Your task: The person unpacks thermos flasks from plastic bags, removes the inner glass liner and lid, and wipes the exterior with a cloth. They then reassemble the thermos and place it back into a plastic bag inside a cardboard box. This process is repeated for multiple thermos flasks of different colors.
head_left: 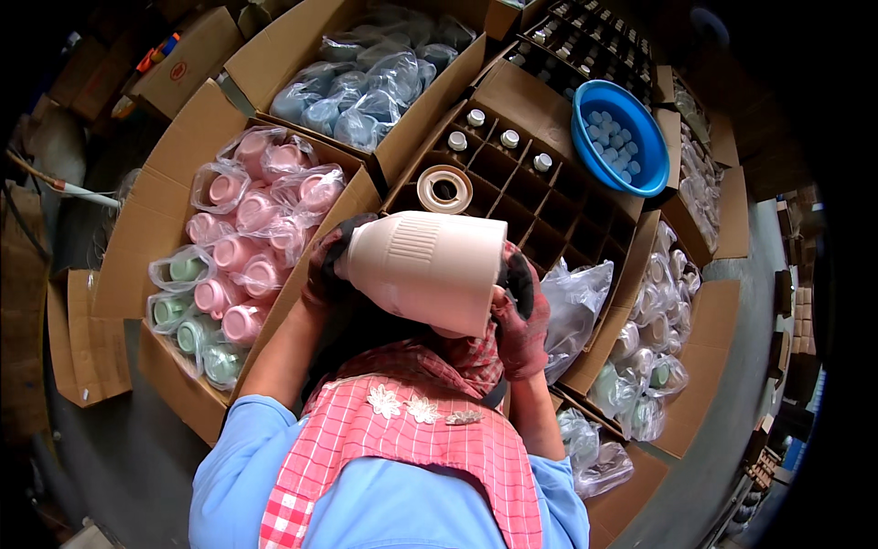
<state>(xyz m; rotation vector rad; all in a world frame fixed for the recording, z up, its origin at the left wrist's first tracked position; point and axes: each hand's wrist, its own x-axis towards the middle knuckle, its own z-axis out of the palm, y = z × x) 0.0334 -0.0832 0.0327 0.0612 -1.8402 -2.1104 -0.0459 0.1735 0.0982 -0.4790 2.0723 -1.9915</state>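
Pink checked apron, cardboard boxes, concrete floor.

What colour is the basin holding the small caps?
Bright blue basin, seen best in the head view.

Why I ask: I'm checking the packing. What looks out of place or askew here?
One thing: a loose ring-shaped cap lies flat across the divider box, not down in a cell. The pink jug is tipped sideways, but both gloved hands, left and right, grip it.
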